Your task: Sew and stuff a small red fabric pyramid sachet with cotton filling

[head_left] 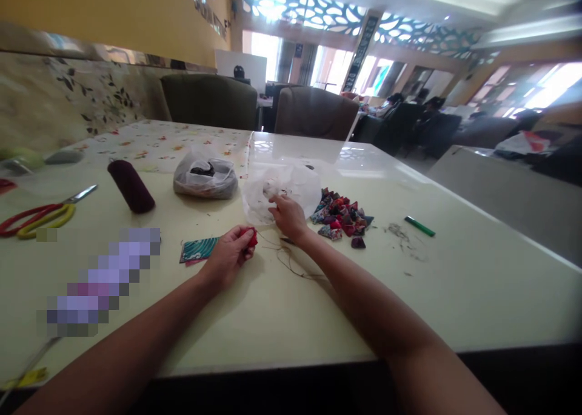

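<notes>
1. Two dark upholstered chairs, a left one point(209, 102) and a right one point(316, 113), stood side by side beyond the far edge of the desk point(454, 293).
2. A floral-printed cover point(191, 141) lay over the desk's far left part.
3. On the left, a yellow wall point(113, 20) rose above a leaf-patterned panel point(50, 99).
4. A leaf-shaped lattice point(309, 11) ran above bright windows point(326, 66).
5. At right, a white-and-red plastic bag point(522, 143) rested on a side desk point(491, 178).
6. Blurred people point(434, 104) sat farther back.

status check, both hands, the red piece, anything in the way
Left hand pinching red piece. Right hand over white plastic, grip unclear. Loose thread near right hand, possible snag.
</notes>
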Demonstrator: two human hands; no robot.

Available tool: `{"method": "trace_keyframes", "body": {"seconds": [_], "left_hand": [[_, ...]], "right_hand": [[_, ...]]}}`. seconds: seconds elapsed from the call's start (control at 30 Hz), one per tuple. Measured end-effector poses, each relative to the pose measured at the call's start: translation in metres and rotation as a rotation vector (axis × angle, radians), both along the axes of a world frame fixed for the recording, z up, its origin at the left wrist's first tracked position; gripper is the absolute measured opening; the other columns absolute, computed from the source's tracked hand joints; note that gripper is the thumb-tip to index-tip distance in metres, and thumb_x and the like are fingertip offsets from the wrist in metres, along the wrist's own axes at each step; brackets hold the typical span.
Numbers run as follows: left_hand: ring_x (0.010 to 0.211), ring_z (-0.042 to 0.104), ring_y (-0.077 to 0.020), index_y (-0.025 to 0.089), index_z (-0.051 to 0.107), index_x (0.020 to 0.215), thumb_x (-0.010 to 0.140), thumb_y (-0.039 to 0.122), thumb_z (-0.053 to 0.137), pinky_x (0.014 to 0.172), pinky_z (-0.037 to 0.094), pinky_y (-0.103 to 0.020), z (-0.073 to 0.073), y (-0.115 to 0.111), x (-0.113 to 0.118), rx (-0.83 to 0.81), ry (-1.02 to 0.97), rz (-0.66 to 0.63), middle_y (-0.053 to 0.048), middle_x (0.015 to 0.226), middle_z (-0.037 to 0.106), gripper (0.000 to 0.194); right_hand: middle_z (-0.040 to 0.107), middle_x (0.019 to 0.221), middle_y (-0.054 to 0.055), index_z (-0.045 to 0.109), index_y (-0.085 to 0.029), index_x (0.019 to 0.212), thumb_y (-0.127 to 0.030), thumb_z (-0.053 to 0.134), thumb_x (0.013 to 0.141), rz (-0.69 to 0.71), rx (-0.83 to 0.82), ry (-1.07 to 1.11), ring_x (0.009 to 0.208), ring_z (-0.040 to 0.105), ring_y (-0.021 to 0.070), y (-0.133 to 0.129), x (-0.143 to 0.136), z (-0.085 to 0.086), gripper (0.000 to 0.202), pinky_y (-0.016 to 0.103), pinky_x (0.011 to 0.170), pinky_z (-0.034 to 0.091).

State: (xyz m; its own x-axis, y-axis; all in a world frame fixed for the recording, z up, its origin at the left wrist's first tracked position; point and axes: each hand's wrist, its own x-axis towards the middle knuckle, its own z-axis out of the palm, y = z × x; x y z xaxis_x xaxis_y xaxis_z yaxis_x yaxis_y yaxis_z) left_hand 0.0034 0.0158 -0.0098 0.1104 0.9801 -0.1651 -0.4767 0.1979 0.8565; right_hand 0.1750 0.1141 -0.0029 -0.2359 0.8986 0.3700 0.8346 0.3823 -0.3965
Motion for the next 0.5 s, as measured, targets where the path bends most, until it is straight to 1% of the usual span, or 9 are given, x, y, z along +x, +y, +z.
{"method": "trace_keyframes", "body": {"seconds": [0.07,0.1,0.13,0.2,0.27,0.4,0.5], "left_hand": [[0.054,0.047,-0.0052,0.014,0.063,0.082,0.059,0.036,0.092,0.048,0.037,-0.015,-0.001,0.001,0.000,0.003,-0.003,0.003,0.002,0.067,0.057,0.043],[0.054,0.047,-0.0052,0.014,0.064,0.082,0.059,0.036,0.092,0.048,0.037,-0.015,-0.001,0.001,-0.001,0.006,-0.002,0.005,0.002,0.067,0.058,0.043],[0.054,0.047,-0.0052,0.014,0.064,0.082,0.059,0.036,0.092,0.048,0.037,-0.015,-0.001,0.001,-0.001,0.009,0.000,0.007,0.002,0.067,0.057,0.043],[0.054,0.047,-0.0053,0.014,0.064,0.083,0.059,0.036,0.091,0.048,0.037,-0.015,-0.001,0.002,-0.001,0.015,0.005,0.011,0.002,0.067,0.057,0.043],[0.054,0.047,-0.0055,0.013,0.064,0.083,0.060,0.036,0.091,0.048,0.037,-0.015,0.000,0.002,-0.002,0.022,0.012,0.010,0.002,0.067,0.057,0.043],[0.055,0.046,-0.0055,0.014,0.062,0.081,0.063,0.040,0.090,0.048,0.036,-0.015,0.000,0.002,-0.002,0.049,0.059,0.011,0.002,0.067,0.055,0.042],[0.054,0.044,-0.0055,0.014,0.060,0.078,0.068,0.048,0.086,0.047,0.035,-0.015,-0.002,0.003,-0.003,0.079,0.127,0.032,0.002,0.065,0.053,0.044]], "right_hand": [[0.068,0.113,0.011,0.066,-0.020,0.124,-0.020,0.060,0.090,-0.008,-0.016,0.026,0.096,0.063,0.0236,0.005,-0.004,-0.006,0.034,0.031,0.083,0.045],[0.068,0.110,0.011,0.067,-0.019,0.122,-0.019,0.061,0.089,-0.012,-0.020,0.044,0.094,0.062,0.0232,0.008,-0.005,-0.009,0.033,0.031,0.083,0.045],[0.069,0.106,0.010,0.070,-0.019,0.115,-0.018,0.060,0.088,-0.012,-0.023,0.065,0.092,0.062,0.0225,0.012,-0.006,-0.011,0.029,0.031,0.083,0.045],[0.068,0.096,0.009,0.072,-0.016,0.097,-0.016,0.058,0.088,0.002,-0.017,0.118,0.087,0.061,0.0203,0.019,-0.006,-0.012,0.017,0.029,0.083,0.044],[0.066,0.089,0.008,0.070,-0.014,0.085,-0.016,0.056,0.088,0.019,0.006,0.184,0.084,0.060,0.0181,0.022,-0.004,-0.013,0.015,0.028,0.083,0.044],[0.060,0.084,0.006,0.064,-0.015,0.078,-0.017,0.053,0.085,0.028,0.056,0.322,0.079,0.056,0.0157,0.020,0.005,-0.011,0.013,0.027,0.080,0.043],[0.056,0.081,0.004,0.057,-0.017,0.070,-0.017,0.053,0.081,0.046,0.079,0.413,0.077,0.053,0.0157,0.021,0.009,-0.010,0.011,0.028,0.079,0.042]]}}
